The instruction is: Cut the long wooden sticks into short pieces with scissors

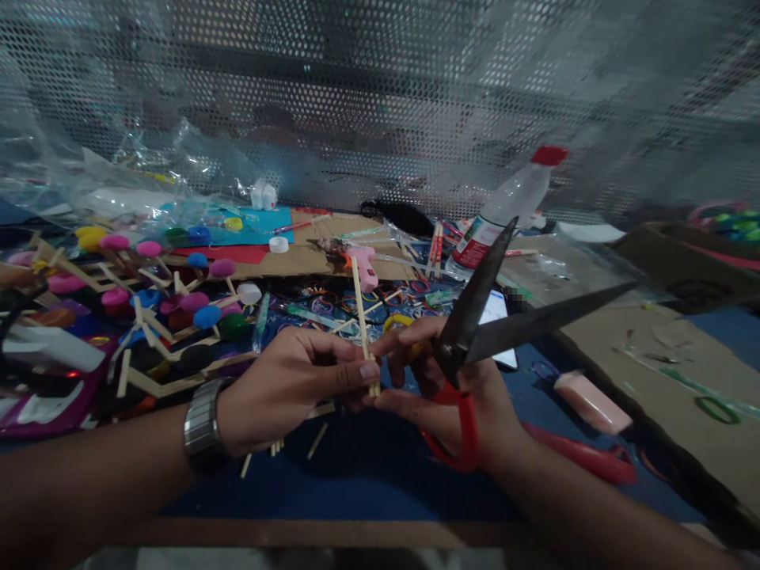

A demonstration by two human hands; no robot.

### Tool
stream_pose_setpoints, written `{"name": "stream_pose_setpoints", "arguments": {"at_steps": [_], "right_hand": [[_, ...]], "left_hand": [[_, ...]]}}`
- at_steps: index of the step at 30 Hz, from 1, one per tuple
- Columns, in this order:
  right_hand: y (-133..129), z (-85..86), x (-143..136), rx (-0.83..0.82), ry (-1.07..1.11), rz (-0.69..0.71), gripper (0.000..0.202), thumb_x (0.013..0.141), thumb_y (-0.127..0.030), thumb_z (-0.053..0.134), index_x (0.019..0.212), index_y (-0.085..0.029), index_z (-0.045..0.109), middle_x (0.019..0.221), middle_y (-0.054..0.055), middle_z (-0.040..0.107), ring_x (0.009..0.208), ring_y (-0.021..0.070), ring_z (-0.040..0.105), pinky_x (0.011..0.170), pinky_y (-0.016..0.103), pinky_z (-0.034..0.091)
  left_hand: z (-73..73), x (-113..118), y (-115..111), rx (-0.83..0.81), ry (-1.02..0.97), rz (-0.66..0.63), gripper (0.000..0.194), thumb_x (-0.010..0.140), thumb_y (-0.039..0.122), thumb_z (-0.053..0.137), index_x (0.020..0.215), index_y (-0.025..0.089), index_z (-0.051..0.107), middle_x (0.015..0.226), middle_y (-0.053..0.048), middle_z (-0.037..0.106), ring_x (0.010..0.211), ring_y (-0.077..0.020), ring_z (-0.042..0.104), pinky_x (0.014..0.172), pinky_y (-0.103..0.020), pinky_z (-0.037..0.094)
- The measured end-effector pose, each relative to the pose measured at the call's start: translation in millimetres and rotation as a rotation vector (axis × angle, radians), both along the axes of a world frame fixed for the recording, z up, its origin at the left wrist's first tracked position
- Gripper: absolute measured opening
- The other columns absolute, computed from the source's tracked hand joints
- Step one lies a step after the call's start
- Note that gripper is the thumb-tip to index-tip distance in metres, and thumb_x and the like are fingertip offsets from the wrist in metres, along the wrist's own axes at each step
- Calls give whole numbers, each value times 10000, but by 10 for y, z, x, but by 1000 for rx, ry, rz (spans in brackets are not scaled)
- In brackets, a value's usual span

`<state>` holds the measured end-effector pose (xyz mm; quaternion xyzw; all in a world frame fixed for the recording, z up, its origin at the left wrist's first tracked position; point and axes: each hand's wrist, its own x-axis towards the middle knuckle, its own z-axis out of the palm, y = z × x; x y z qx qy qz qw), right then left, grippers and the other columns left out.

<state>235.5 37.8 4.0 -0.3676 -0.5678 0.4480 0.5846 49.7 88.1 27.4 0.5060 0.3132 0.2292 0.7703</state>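
My left hand (297,380), with a metal watch at its wrist, pinches light wooden sticks (361,317) between thumb and fingers. One stick stands taller than the short pieces beside it. Fingertips of my right hand (433,388) touch the lower ends of the same sticks. Red-handled scissors (466,348) hang on my right hand, blades spread apart and pointing up and to the right. Short cut stick pieces (317,441) lie on the blue surface below my left hand.
Colourful pompoms on stick frames (207,317) crowd the left. Behind the hands are a pink glue gun (365,267), cardboard (285,265) and a red-capped bottle (504,206). A phone (499,324), a pale pink block (594,402) and a red tool (582,453) lie at right.
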Motion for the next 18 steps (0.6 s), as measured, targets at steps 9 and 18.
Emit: {"name": "stream_pose_setpoints", "arguments": {"at_steps": [9,18], "right_hand": [[-7,3,30,-2,-35,25,448,674,-156,887,1025,-317,660,953,-13,723,687,122,576,624,258,521],[32,70,57,-56,-84,-37,240,808,-314,795,946,-264,605,810,-10,713,713,150,669,637,278,550]], "left_hand": [[13,-1,-8,46,10,24,256,792,349,776,700,123,700,685,-23,670,629,-85,575,625,-203,451],[76,47,-58,168,138,-24,128,750,226,786,677,148,713,646,-2,688,581,-94,600,586,-192,477]]}}
